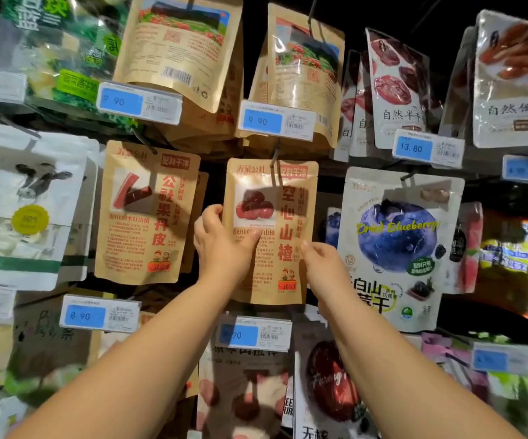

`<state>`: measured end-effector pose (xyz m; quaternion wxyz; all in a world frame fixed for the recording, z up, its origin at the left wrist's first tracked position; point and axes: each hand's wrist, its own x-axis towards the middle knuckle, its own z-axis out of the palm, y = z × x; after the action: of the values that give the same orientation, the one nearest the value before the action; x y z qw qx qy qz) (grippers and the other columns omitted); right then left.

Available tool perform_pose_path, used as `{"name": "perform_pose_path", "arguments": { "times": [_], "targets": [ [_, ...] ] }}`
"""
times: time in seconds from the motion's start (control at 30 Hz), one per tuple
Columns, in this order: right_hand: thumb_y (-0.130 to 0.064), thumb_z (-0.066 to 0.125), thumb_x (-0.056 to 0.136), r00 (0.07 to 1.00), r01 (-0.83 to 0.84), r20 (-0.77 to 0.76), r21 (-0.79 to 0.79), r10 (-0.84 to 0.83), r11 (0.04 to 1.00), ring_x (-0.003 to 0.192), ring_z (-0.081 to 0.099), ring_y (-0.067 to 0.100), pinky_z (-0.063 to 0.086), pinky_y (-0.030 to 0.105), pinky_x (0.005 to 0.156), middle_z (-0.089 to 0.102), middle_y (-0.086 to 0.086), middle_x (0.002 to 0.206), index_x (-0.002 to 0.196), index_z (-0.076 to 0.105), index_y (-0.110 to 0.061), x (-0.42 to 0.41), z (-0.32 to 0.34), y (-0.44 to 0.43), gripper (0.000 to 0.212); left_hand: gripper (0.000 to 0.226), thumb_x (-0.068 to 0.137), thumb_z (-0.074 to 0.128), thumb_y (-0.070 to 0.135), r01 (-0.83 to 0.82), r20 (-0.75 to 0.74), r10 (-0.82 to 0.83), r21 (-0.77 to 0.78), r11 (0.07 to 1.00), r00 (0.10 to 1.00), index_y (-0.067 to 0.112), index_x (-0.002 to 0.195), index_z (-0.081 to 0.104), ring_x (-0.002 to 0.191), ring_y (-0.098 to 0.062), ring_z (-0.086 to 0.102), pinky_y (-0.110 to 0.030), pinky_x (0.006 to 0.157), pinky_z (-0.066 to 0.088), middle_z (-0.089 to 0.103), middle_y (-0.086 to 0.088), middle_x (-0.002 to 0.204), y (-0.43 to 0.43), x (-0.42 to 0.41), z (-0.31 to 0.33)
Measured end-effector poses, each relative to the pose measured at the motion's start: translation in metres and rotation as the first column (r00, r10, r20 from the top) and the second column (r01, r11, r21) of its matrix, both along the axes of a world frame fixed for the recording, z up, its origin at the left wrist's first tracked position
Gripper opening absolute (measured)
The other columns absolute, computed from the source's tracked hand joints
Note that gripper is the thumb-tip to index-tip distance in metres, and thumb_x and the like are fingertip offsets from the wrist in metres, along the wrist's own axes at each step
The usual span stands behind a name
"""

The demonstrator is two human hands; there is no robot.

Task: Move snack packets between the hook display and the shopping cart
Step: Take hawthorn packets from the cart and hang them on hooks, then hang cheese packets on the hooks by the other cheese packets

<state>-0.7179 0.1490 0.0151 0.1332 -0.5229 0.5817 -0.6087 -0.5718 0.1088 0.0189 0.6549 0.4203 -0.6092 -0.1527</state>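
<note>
A kraft-paper hawthorn snack packet [284, 217] with red print hangs on a metal hook [276, 153] in the middle of the display. My left hand [221, 239] grips its left edge, thumb across the front and fingers curled behind. My right hand [322, 264] pinches its lower right edge. The packet's top hole sits on the hook. The shopping cart is out of view.
Beside it hang another kraft packet [148, 213] to the left and a dried blueberry packet [395, 245] to the right. More packets fill the rows above and below. Blue price tags [253, 335] stick out on the hook ends, one just under my wrists.
</note>
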Motion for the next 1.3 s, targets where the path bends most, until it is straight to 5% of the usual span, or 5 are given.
{"name": "perform_pose_path", "arguments": {
  "times": [0.2, 0.47, 0.7, 0.93, 1.3],
  "targets": [
    [-0.024, 0.052, 0.099, 1.000, -0.007, -0.005, -0.265, 0.006, 0.964, 0.109, 0.053, 0.008, 0.039, 0.017, 0.090, 0.057, -0.005, 0.118, 0.134, 0.049, -0.014, -0.014, -0.021, 0.049, 0.036, 0.056, 0.083, 0.069, 0.028, 0.023, 0.154, 0.041, -0.392, 0.920, 0.987, 0.018, 0.131, 0.042, 0.122, -0.021, 0.035, -0.030, 0.105, 0.027, 0.043, -0.005, 0.130, 0.045, -0.031, -0.021],
    [-0.028, 0.050, 0.097, 0.980, 0.183, -0.035, -0.230, -0.197, 0.956, 0.103, 0.060, 0.015, 0.049, 0.038, 0.091, 0.062, -0.005, 0.107, 0.103, 0.055, -0.032, -0.100, -0.100, 0.131, 0.009, 0.026, 0.084, 0.063, 0.031, 0.603, 0.155, -0.584, -0.141, 0.785, 0.796, 0.027, 0.106, 0.049, 0.082, -0.009, 0.051, -0.021, 0.077, 0.044, 0.051, 0.011, 0.090, 0.103, -0.146, -0.102],
    [-0.020, 0.047, 0.101, 0.843, 0.529, 0.048, 0.106, -0.535, 0.842, 0.088, 0.059, 0.024, 0.050, 0.044, 0.082, 0.061, 0.005, 0.090, 0.094, 0.057, -0.026, -0.188, -0.228, 0.257, 0.014, 0.020, 0.087, 0.062, 0.027, 0.844, 0.218, -0.895, 0.305, 0.441, 0.389, 0.029, 0.101, 0.047, 0.075, -0.012, 0.046, -0.024, 0.071, 0.040, 0.045, 0.010, 0.082, 0.195, -0.255, -0.255],
    [-0.023, 0.044, 0.103, 0.579, 0.695, 0.017, 0.512, -0.815, 0.505, 0.088, 0.060, 0.030, 0.046, 0.040, 0.075, 0.060, 0.013, 0.093, 0.097, 0.060, -0.011, -0.220, -0.364, 0.418, 0.021, 0.026, 0.091, 0.058, 0.028, 0.652, 0.302, -0.945, 0.743, 0.149, -0.128, 0.013, 0.111, 0.053, 0.072, -0.015, 0.048, -0.037, 0.075, 0.047, 0.050, 0.002, 0.081, 0.306, -0.306, -0.406],
    [-0.029, 0.043, 0.103, 0.315, 0.605, -0.124, 0.790, -0.941, 0.099, 0.080, 0.053, 0.015, 0.037, 0.028, 0.061, 0.057, -0.001, 0.093, 0.093, 0.054, -0.022, -0.195, -0.458, 0.567, 0.016, 0.032, 0.095, 0.038, 0.055, 0.541, 0.565, -0.613, 0.802, 0.253, -0.552, 0.025, 0.101, 0.050, 0.100, -0.027, 0.059, -0.040, 0.086, 0.045, 0.062, 0.000, 0.099, 0.375, -0.326, -0.480]
  ]
}}
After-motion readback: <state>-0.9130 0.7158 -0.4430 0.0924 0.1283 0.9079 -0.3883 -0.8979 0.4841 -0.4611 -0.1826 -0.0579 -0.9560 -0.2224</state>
